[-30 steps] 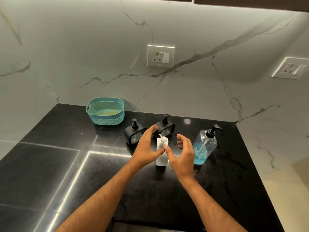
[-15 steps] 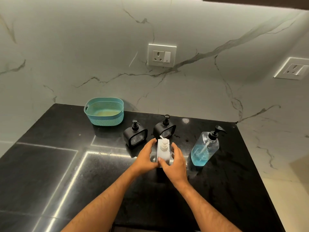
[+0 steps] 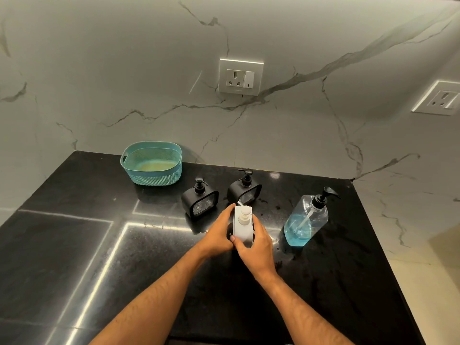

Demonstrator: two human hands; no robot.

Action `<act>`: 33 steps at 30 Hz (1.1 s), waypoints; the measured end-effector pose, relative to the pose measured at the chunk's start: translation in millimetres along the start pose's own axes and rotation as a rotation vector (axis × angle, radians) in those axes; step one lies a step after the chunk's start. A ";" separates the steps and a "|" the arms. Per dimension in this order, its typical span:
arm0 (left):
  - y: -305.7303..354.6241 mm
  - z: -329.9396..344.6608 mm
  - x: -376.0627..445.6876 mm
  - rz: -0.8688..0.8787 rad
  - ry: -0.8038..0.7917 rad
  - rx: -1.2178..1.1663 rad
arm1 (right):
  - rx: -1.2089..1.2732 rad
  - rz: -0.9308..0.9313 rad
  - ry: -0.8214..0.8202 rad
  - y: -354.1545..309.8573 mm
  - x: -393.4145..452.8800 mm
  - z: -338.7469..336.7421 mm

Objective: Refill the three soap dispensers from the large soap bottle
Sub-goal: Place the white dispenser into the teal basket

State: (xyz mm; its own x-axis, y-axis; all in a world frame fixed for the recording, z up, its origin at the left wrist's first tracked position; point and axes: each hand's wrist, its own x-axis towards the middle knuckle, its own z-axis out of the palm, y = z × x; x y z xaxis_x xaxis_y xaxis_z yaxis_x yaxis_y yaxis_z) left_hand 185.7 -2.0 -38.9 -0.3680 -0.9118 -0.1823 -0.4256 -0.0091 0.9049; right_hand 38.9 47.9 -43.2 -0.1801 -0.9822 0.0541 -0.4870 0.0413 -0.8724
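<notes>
1. Nearest, both hands close around the white dispenser (image 3: 242,226), which stands upright on the black counter (image 3: 336,282). The left hand (image 3: 217,236) wraps its left side with the thumb across the lower front; the right hand (image 3: 257,246) curls around its right side. The two hands touch at the front, low on the body.
2. The white pump head sits in place on top, so by my reading this dispenser is not yet opened (the grip looks like steadying before unscrewing, but that is a guess).
3. Just beyond, two black dispensers stand side by side: the left black dispenser (image 3: 200,201) and the right black dispenser (image 3: 245,189), both with pumps on and neither touched.
4. To the right, well apart from the hands, the large soap bottle (image 3: 306,221) stands with its black pump fitted and blue soap filling roughly its lower half.
5. Farther back on the left, near the wall, sits a teal basket (image 3: 151,164).
6. Behind it rises the marble wall with a socket plate (image 3: 241,77).
7. Judgement on progress: no refill looks started. All three dispensers are capped, the big bottle is closed, and whether any already holds soap cannot be told. Opening, pouring and recapping all remain, three times over.
</notes>
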 end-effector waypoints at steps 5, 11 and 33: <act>-0.5 -1.1 -0.6 0.008 -0.024 -0.016 | -0.013 0.008 -0.014 2.4 1.7 5.5; -0.2 -1.2 -0.2 0.011 -0.027 -0.035 | 0.009 -0.011 0.000 5.8 3.2 6.7; -3.0 -1.8 7.1 0.054 0.003 -0.042 | 0.055 -0.049 0.021 -3.5 4.3 2.7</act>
State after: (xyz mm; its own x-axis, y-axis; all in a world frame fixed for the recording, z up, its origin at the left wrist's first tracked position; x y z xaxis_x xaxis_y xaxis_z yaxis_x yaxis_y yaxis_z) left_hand 185.9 -9.1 -42.2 -0.3872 -0.9126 -0.1313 -0.3698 0.0233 0.9288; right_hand 42.2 43.1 -41.3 -0.1759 -0.9786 0.1069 -0.4481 -0.0171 -0.8938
